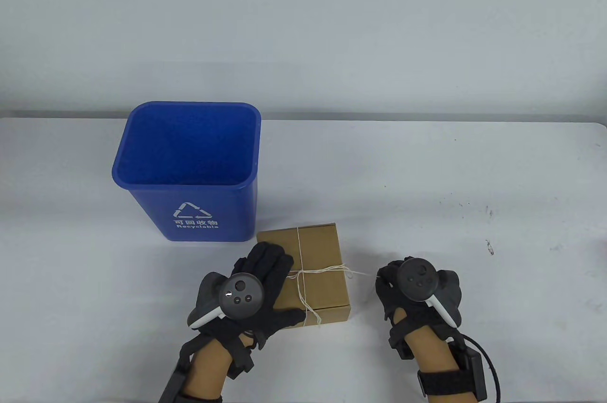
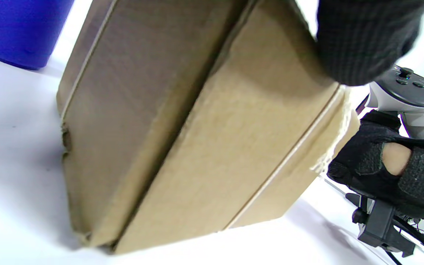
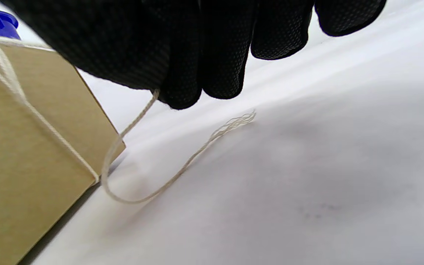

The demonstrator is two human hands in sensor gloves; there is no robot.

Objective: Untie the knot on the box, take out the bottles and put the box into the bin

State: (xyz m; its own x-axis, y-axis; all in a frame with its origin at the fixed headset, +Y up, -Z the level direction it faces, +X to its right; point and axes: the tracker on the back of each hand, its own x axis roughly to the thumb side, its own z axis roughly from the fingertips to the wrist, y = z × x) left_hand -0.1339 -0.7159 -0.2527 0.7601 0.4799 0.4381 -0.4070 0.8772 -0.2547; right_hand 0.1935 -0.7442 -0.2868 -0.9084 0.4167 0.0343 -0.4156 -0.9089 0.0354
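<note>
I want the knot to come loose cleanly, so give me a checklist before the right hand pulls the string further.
1. Left hand rests flat on the brown cardboard box, steadying it: ok.
2. Right hand pinches the thin white string: ok.
3. Frayed string end lies free on the white table: ok.
4. Knot undone: not ok, string crosses the box.
5. Blue plastic recycling bin stands upright, open: ok.
6. Bottles inside: cannot tell.
</note>
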